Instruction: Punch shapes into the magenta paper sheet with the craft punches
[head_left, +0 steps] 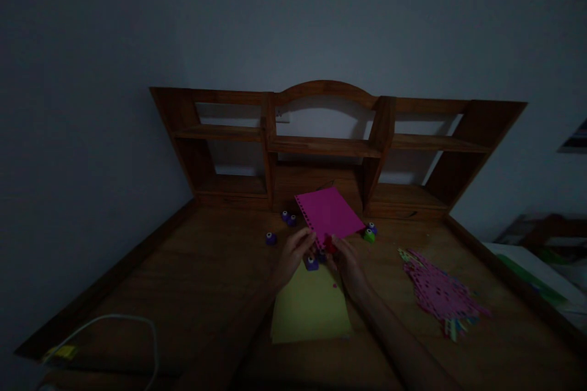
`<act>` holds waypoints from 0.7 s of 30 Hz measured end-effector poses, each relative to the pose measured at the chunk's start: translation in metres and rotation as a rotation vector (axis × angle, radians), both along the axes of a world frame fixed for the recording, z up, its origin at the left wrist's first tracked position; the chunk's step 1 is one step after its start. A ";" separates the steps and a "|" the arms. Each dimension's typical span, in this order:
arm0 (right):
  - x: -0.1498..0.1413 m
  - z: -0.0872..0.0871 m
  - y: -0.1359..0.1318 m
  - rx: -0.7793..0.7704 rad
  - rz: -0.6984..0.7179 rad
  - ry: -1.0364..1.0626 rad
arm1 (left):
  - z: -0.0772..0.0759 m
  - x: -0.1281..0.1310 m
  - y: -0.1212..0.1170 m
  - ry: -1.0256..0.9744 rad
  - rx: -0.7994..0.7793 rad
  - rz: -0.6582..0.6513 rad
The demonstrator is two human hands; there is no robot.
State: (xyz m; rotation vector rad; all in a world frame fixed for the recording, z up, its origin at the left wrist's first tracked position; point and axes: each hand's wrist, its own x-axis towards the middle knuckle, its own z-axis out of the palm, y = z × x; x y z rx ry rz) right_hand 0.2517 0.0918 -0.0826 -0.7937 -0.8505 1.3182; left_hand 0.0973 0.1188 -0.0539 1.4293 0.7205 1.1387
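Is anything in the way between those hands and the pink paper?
Nothing visible is. The left hand pinches the pink paper by its holed edge; the right hand holds a red punch at the paper's near end. A purple punch sits between the hands, blocking neither.

The lifted paper [330, 212] is looking bright pink, with holes making a dotted line down one edge. The paper stack [312, 313] is looking yellow. Little punches [271, 239] are showing purple with white tops, and another punch [369, 236] is showing green. The spotty scraps [441, 291] are looking mostly pink.
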 end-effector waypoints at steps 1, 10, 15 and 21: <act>0.000 0.000 0.000 0.004 0.000 0.002 | 0.001 0.000 -0.001 -0.004 -0.005 -0.002; 0.004 -0.002 0.001 -0.001 0.031 -0.091 | -0.003 -0.004 0.003 -0.001 -0.139 0.064; 0.009 -0.003 0.000 -0.001 0.085 -0.144 | -0.009 -0.003 0.006 0.119 -0.076 0.078; 0.008 0.007 -0.003 0.050 0.162 -0.243 | -0.008 -0.001 0.004 0.112 -0.027 0.116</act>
